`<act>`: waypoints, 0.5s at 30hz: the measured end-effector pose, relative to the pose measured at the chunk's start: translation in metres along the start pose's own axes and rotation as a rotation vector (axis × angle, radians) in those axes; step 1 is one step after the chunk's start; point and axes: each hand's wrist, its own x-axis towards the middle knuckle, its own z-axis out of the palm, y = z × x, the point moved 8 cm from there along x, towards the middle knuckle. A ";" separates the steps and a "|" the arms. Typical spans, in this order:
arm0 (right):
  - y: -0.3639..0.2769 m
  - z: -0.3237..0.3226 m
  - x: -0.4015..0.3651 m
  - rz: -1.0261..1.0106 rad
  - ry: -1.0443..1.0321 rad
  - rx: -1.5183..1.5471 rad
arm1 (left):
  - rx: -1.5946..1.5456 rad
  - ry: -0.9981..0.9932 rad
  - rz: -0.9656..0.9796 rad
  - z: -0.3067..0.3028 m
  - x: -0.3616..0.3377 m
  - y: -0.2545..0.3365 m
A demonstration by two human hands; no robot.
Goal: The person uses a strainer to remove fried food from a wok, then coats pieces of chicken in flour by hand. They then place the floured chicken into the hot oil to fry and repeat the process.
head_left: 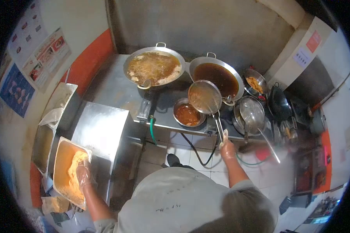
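My right hand, in a clear glove, is closed around the handle of a round mesh strainer. The strainer is above the counter, overlapping the near edge of a wok of dark oil and close to a metal bowl of reddish sauce. At the left, my gloved left hand is inside a rectangular metal tray, against the orange-yellow powdery mix. Its fingers are partly hidden, and I cannot tell whether they hold any of the mix.
A wok with bubbling food sits at the back left. To the right are a bowl of fried pieces, a large metal ladle and a black pan. A steel box stands beside the tray. A green hose hangs off the counter.
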 end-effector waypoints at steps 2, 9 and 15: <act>-0.008 -0.032 0.007 -0.103 0.140 0.094 | -0.022 0.062 0.050 0.002 0.004 -0.003; -0.026 -0.217 0.068 -0.063 0.350 -0.307 | -0.029 -0.055 -0.016 0.021 0.034 -0.036; -0.035 -0.293 0.202 0.043 0.350 -0.650 | -0.057 -0.022 0.023 0.021 0.033 -0.032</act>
